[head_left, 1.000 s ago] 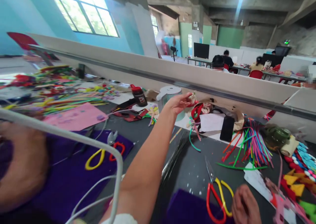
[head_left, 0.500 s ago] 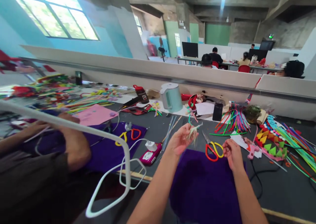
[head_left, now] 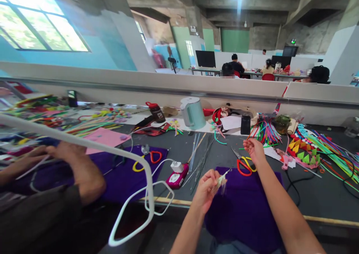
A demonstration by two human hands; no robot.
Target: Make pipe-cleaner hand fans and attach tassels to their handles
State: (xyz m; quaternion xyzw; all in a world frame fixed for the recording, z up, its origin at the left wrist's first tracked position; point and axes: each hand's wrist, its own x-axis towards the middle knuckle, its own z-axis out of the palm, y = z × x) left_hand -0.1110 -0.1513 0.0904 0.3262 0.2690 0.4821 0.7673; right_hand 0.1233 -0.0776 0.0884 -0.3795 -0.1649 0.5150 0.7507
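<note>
My left hand [head_left: 206, 189] is closed on a small pale, bristly bundle [head_left: 222, 180] with a thin tip, above the near left part of a dark purple cloth [head_left: 244, 205]. Farther forward, my right hand [head_left: 254, 151] hovers by a pair of scissors [head_left: 244, 166] with red and yellow handles. Its fingers are pinched together; whatever is between them is too small to make out. Thin dark stems [head_left: 202, 163] lie on the table left of the scissors.
On the left, a person's forearms [head_left: 84, 170] rest over another purple cloth [head_left: 117, 172]. A white bent frame [head_left: 150, 186] crosses the near left. A magenta power strip [head_left: 177, 177], a kettle [head_left: 193, 112], a black phone [head_left: 245, 124] and colourful pipe cleaners [head_left: 266, 130] lie around.
My left hand has come down and nearer to me with the pale bundle. My right hand has moved forward, past the scissors' handles. The view has shifted somewhat.
</note>
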